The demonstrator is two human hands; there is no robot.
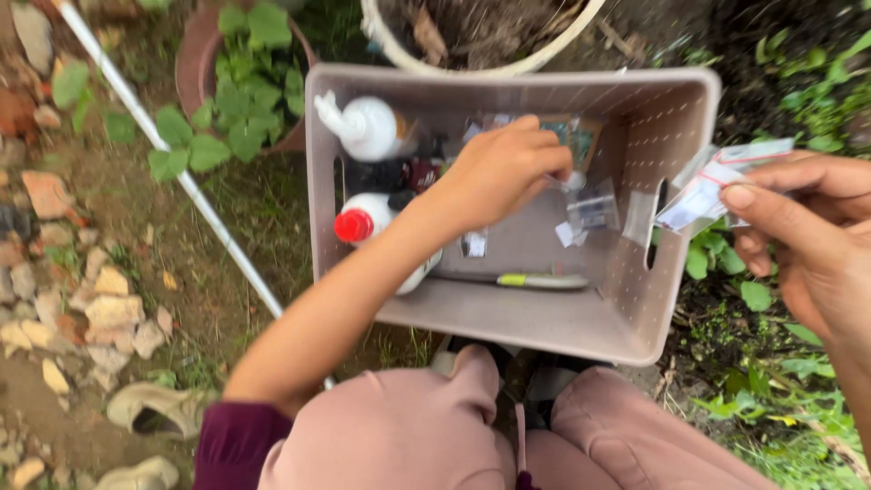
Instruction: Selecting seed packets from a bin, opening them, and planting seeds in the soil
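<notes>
Bin: matt plastic w/ dotted perforated walls. Inside it, left: bottles, glossy white plastic, one w/ shiny red cap. Right of bin: sachets, clear crinkly plastic film. Behind bin: pot, dull clay, rough.

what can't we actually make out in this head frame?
- Left hand: fingertips curl down into the basket; whether they pinch one of the small clear packets is hidden by the hand itself.
- Right hand: holds small packets, contents blurred; the wrist is cut off by the right edge.
- Red-capped white bottle: body hidden behind the left forearm.
- White pot: cut off by the top edge.
</notes>
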